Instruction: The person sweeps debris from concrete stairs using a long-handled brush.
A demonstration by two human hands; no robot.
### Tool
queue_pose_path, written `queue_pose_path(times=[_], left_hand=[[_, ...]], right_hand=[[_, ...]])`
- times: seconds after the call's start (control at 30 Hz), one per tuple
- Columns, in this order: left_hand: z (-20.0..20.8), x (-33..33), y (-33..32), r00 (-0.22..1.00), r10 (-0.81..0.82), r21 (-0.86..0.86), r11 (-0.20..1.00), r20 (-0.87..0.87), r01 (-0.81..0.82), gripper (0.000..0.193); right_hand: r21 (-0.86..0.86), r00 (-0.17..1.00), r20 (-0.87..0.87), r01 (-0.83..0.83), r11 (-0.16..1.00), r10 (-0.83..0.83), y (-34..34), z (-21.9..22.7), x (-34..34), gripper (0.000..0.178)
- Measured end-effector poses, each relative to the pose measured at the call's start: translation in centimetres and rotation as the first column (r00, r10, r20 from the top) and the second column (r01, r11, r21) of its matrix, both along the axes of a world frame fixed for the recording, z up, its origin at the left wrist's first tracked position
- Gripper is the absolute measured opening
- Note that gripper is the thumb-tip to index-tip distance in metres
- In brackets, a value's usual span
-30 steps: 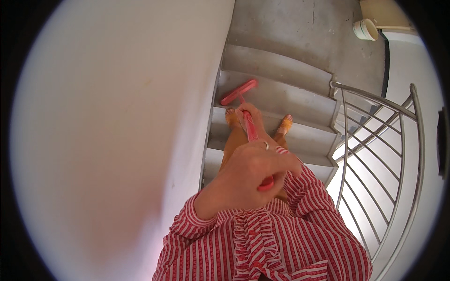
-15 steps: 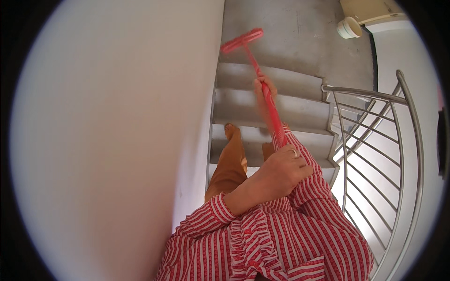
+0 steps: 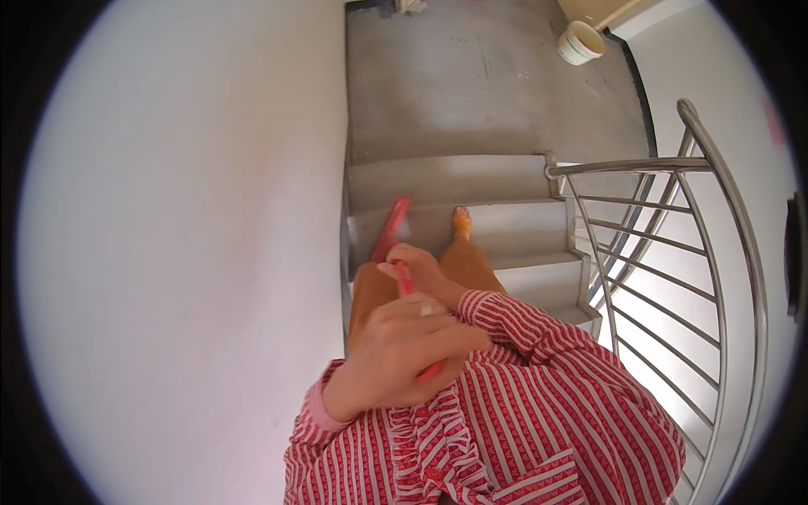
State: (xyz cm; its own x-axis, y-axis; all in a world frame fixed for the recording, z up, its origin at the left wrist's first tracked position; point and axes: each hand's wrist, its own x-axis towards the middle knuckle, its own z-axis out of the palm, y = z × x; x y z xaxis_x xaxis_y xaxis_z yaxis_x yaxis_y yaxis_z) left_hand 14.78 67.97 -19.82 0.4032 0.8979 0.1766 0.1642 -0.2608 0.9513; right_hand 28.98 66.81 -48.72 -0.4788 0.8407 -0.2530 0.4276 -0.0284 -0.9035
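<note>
Both my hands grip a red floor wiper [image 3: 392, 225], which has a long handle and a straight bar for a head. My left hand [image 3: 400, 341], with a ring on one finger, is closed round the upper end of the handle close to my body; it is slightly blurred. Farther down the handle, my right hand [image 3: 427, 273] is wrapped round it. The wiper's head lies beyond that hand, over the steps [image 3: 446, 181] by the left wall and next to my leg. Whether it touches a step, I cannot tell.
A white wall [image 3: 194, 252] runs along my left. Metal railings [image 3: 656, 164] border the stairs on the right. Below is a grey landing [image 3: 454, 84] with a white bucket [image 3: 581, 44] at its far right. One bare foot [image 3: 461, 223] stands on a step.
The wiper's head has come back from the lower steps toward my legs and the left wall. My right hand has drawn nearer my left. The landing and railings have shifted in view.
</note>
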Motion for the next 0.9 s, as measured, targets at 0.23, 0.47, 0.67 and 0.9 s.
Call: queue_pose_path(times=[0.23,0.47,0.67,0.9], left_hand=[[1.6,4.5,0.4,0.965,0.246,0.364,0.894,0.089,-0.261,0.033],[-2.3,8.0,-0.6,0.643,0.757,0.134,0.629,0.119,-0.766,0.051],[-8.3,13.3,-2.7,0.708,0.67,-0.336,0.629,-0.223,-0.701,0.034],[-7.0,10.4,-1.7,0.874,0.404,-0.349,0.805,-0.271,-0.48,0.019]], right_hand=[[0.162,0.988,-0.122,0.118,0.98,-0.099,7.8,4.3,-0.7,0.027],[0.442,0.978,-0.012,0.192,0.876,-0.208,17.1,4.1,-1.8,0.028],[0.256,0.867,0.487,-0.254,0.933,0.103,14.1,-10.3,6.1,0.006],[0.263,0.977,0.198,0.02,0.965,-0.074,8.3,-9.0,7.3,0.01]])
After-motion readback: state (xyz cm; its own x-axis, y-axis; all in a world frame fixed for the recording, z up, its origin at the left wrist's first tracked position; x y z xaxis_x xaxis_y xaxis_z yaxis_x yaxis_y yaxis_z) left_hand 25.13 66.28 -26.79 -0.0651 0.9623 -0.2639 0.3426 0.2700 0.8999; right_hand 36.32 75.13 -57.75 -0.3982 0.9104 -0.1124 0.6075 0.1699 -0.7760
